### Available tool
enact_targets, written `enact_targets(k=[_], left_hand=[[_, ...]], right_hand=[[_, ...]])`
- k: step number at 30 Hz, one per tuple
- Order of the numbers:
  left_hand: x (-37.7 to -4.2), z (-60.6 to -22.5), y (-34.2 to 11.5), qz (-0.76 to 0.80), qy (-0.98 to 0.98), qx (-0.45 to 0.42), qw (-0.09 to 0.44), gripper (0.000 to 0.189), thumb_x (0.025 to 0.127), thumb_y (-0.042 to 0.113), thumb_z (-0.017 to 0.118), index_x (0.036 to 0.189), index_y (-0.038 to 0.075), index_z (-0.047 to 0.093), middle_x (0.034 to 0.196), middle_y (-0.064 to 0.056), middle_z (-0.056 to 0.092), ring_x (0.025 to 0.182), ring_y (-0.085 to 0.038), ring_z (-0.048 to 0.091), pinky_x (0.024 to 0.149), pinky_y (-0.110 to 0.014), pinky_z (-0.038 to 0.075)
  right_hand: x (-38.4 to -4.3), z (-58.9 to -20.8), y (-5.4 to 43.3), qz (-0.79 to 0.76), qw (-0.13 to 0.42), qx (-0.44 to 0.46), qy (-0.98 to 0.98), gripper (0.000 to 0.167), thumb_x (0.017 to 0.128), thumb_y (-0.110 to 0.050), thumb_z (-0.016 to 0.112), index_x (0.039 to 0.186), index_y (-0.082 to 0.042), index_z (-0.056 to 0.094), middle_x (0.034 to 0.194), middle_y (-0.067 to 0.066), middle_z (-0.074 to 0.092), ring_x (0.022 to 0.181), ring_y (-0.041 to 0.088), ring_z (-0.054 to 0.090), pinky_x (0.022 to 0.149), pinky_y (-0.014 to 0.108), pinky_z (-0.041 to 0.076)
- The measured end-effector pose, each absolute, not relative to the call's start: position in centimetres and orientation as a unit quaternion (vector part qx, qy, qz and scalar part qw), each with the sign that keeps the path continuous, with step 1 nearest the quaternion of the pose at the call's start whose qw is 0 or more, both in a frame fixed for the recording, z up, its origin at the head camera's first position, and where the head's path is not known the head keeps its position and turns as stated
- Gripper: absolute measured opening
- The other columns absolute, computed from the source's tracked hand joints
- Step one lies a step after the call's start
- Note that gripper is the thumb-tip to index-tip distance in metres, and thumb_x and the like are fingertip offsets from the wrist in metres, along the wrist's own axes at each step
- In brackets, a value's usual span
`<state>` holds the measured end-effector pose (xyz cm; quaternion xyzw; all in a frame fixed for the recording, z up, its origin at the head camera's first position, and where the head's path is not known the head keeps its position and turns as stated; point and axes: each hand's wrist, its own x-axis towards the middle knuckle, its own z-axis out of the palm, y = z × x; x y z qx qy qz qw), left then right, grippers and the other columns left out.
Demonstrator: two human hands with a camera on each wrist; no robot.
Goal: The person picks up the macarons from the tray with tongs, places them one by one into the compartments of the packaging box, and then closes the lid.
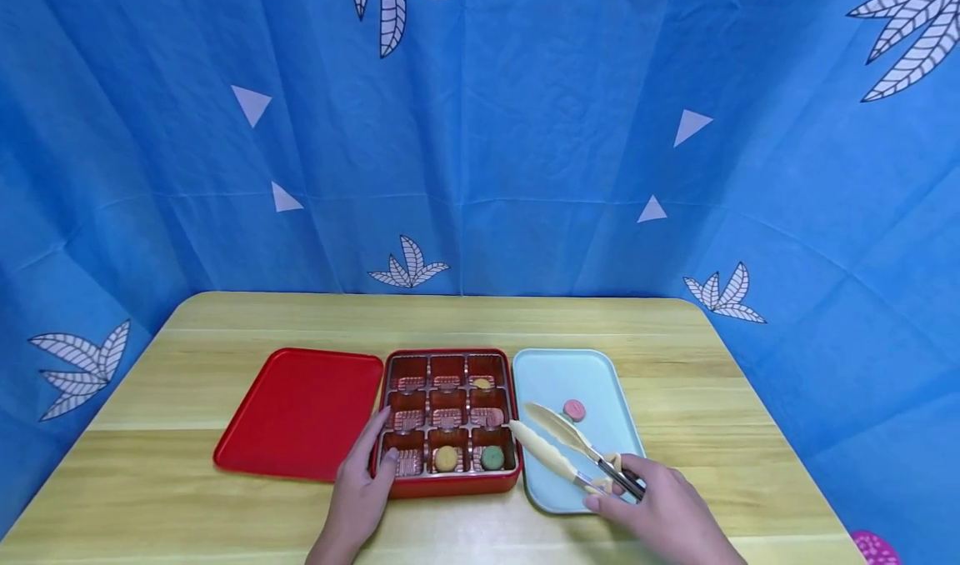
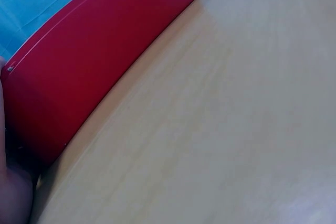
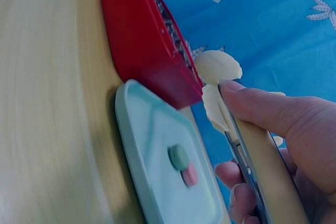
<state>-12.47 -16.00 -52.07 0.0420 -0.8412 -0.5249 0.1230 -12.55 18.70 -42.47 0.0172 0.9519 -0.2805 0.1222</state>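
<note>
My left hand (image 1: 360,486) rests its straight fingers at the front left corner of a red divided box (image 1: 450,487). My right hand (image 1: 652,498) holds tongs (image 1: 546,452) with cream tips, spread apart with nothing between them. The tips hang over the light blue tray's (image 1: 536,369) left side, near the box. A pink macaron (image 1: 574,410) lies on the tray; the right wrist view shows a green macaron (image 3: 178,157) beside it. The box's front row has a yellow macaron (image 1: 446,458) and a green macaron (image 1: 492,457). A pink macaron (image 1: 493,417) and a yellow one (image 1: 482,384) sit farther back.
Left of the box lies a flat red lid (image 1: 307,415) on the wooden table (image 1: 450,323). A blue patterned curtain (image 1: 525,132) hangs behind and around the table. Near the lower right corner, a pink object (image 1: 875,547) is partly in view.
</note>
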Motion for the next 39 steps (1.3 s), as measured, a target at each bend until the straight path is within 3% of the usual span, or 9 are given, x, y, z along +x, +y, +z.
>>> enact_targets(k=[16,19,25,29,36,39], left_hand=[[-12.4,-52.3,-16.1,-0.526,-0.84,0.04,0.127,0.058,0.09,0.005,0.055,0.144,0.021,0.039,0.149,-0.004,0.038,0.137,-0.024,0.032,0.11,-0.046,0.031],[-12.4,-52.3,-16.1,-0.526,-0.84,0.039,0.128,0.059,0.09,0.005,0.055,0.144,0.021,0.039,0.149,-0.003,0.038,0.137,-0.023,0.032,0.11,-0.045,0.03],[-12.4,-52.4,-16.1,-0.525,-0.841,0.039,0.129,0.059,0.09,0.005,0.055,0.144,0.022,0.039,0.149,-0.003,0.038,0.137,-0.022,0.032,0.11,-0.044,0.03],[-12.4,-52.4,-16.1,-0.52,-0.843,0.04,0.131,0.059,0.089,0.005,0.055,0.144,0.022,0.039,0.149,-0.002,0.038,0.137,-0.021,0.032,0.11,-0.043,0.03],[-12.4,-52.4,-16.1,-0.522,-0.842,0.037,0.133,0.058,0.089,0.006,0.055,0.143,0.021,0.04,0.148,-0.004,0.039,0.137,-0.024,0.033,0.109,-0.046,0.031],[-12.5,-52.5,-16.1,-0.523,-0.841,0.036,0.133,0.058,0.089,0.006,0.055,0.143,0.021,0.04,0.148,-0.005,0.039,0.137,-0.026,0.033,0.109,-0.048,0.031]], right_hand=[[-12.5,-43.9,21.7,-0.213,0.1,0.037,0.971,0.048,0.066,-0.06,0.073,0.079,-0.017,0.056,0.066,-0.002,0.047,0.062,0.015,0.043,0.053,0.029,0.03],[-12.7,-43.9,22.0,-0.209,0.102,0.04,0.972,0.052,0.066,-0.062,0.073,0.085,-0.015,0.059,0.067,-0.002,0.049,0.064,0.015,0.045,0.054,0.029,0.032],[-13.0,-44.1,22.6,-0.192,0.109,0.039,0.975,0.079,0.064,-0.066,0.071,0.114,-0.005,0.063,0.081,0.001,0.058,0.073,0.018,0.052,0.057,0.033,0.04],[-13.1,-44.4,22.9,-0.184,0.1,0.034,0.977,0.085,0.065,-0.067,0.07,0.119,-0.003,0.061,0.089,0.004,0.062,0.076,0.019,0.054,0.059,0.036,0.043],[-13.2,-44.9,22.6,-0.181,0.097,0.031,0.978,0.076,0.064,-0.066,0.071,0.111,-0.007,0.063,0.068,-0.002,0.047,0.07,0.017,0.048,0.056,0.031,0.035],[-13.3,-45.0,22.5,-0.179,0.102,0.033,0.978,0.081,0.064,-0.067,0.07,0.115,-0.005,0.062,0.068,-0.002,0.045,0.07,0.018,0.048,0.056,0.031,0.035]])
